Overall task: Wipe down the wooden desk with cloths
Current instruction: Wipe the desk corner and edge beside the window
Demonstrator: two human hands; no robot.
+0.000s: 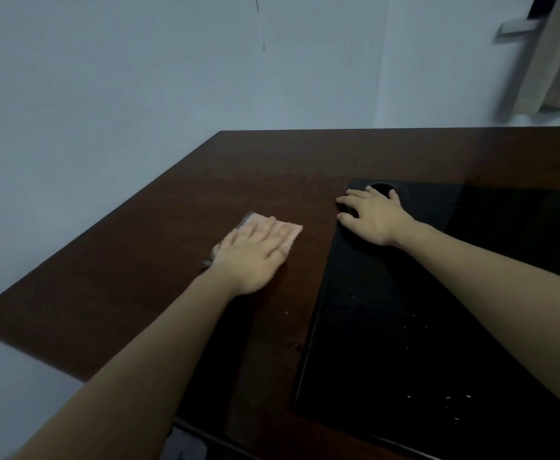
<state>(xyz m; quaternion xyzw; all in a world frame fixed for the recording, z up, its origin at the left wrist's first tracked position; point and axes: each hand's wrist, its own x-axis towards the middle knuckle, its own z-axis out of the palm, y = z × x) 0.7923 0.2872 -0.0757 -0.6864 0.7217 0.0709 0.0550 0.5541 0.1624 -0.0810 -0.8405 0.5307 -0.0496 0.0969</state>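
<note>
Cloth [285, 232] lies mostly hidden under flat left hand [250, 260]; right hand [373, 215] spread on black panel [388, 327].

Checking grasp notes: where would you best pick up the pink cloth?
Probably at the far right corner of the cloth, coming from above right. It lies flat on the desk, the left hand covers its near part, and that corner sticks out free.

Home room (desk [172, 260], curtain [550, 61])

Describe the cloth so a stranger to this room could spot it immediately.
Start at the dark wooden desk set against the pale wall. On its bare brown part, left of the black panel, lies the cloth under the flat left hand. It is the only pale pink, soft thing there.
</note>
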